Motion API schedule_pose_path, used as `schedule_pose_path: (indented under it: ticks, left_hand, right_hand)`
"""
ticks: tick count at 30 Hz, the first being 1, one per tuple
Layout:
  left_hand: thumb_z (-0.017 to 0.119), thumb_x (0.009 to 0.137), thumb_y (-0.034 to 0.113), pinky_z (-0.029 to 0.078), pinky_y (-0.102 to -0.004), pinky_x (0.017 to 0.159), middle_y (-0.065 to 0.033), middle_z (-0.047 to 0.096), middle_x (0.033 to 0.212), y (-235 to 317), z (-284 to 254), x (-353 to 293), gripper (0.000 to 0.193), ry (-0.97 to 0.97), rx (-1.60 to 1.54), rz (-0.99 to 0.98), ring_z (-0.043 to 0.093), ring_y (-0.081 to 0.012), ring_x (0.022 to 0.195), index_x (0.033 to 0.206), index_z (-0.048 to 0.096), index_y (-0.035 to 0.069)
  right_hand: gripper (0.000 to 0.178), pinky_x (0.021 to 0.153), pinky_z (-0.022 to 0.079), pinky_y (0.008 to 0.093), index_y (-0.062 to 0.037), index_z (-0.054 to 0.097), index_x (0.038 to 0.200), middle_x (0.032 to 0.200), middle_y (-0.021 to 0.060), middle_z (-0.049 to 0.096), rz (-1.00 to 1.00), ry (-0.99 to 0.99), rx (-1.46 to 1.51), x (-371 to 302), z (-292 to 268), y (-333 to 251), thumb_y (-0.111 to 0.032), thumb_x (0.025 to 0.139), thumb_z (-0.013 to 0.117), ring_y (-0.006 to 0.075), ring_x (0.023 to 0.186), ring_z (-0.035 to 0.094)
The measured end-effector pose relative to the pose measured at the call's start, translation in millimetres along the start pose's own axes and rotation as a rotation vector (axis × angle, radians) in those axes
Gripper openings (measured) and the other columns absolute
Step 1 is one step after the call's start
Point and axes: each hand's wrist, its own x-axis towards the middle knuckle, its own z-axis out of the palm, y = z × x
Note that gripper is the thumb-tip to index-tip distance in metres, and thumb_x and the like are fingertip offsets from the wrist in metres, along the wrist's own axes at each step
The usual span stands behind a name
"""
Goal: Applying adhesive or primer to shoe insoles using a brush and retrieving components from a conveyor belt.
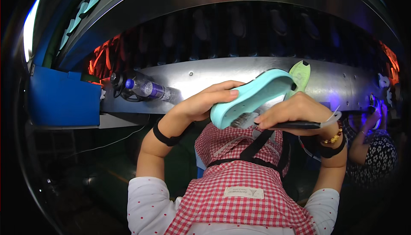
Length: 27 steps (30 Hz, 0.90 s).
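A turquoise shoe sole (252,94), tilted with its raised rim toward me, is gripped by my left hand (205,102), thumb along its outer side. My right hand (293,113) is closed round a brush (302,125) with a dark handle and a pale loop at its end. The brush's bristles (243,120) touch or nearly touch the inside of the sole near its lower end. Just behind my right hand, a light green sole (300,76) lies on the metal ledge (205,74), partly hidden by the turquoise one.
A clear bottle with a purple label (152,90) lies on the ledge at left, beside a dark bottle (117,81). Further left stands a blue box (64,96). Behind the ledge, dark soles (237,23) sit in an orange-lit machine. At right, a co-worker's arm (359,151) shows.
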Motion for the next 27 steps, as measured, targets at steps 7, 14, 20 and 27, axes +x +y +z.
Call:
schedule_pose_path:
  ticks: [7,14,20,27]
  left_hand:
    - [0.046,0.084,0.031,0.043,-0.0273,0.081,-0.0169,0.052,0.110,3.3,-24.1,-14.8,0.052,-0.079,-0.046,0.067,0.053,-0.0185,0.096,0.120,0.041,-0.006]
    - [0.050,0.076,0.037,0.049,-0.0323,0.075,-0.0199,0.054,0.103,2.6,-36.4,-28.8,0.062,-0.117,-0.237,0.149,0.060,-0.0230,0.084,0.119,0.041,-0.007]
    - [0.034,0.084,0.053,0.040,-0.0468,0.089,-0.0146,0.051,0.116,-17.3,-51.9,-18.2,0.065,-0.141,-0.770,0.424,0.052,-0.0300,0.103,0.120,0.043,0.000]
    - [0.014,0.080,0.067,0.032,-0.0507,0.095,-0.0197,0.043,0.121,-65.2,-15.5,30.4,0.083,-0.109,-0.967,0.466,0.042,-0.0381,0.111,0.127,0.034,0.002]
  right_hand:
    - [0.021,0.079,0.048,0.0316,-0.0001,0.062,0.089,0.094,0.0139,0.063,-0.022,0.143,0.119,-8.9,-1.1,17.7,0.003,0.068,0.063,0.0248,0.090,0.060]
    - [0.018,0.079,0.049,0.0296,-0.0003,0.063,0.088,0.091,0.0137,0.063,0.026,0.419,0.044,-8.9,5.4,11.9,0.001,0.070,0.064,0.0236,0.087,0.061]
    - [0.023,0.063,0.046,0.0264,-0.0034,0.064,0.087,0.089,0.0110,0.064,-0.096,0.342,0.020,-8.9,11.7,-5.2,-0.001,0.064,0.069,0.0185,0.074,0.061]
    - [0.018,0.057,0.044,0.0221,-0.0030,0.064,0.086,0.070,0.0061,0.059,0.371,0.665,0.352,16.6,48.5,38.7,-0.005,0.068,0.067,0.0092,0.063,0.055]
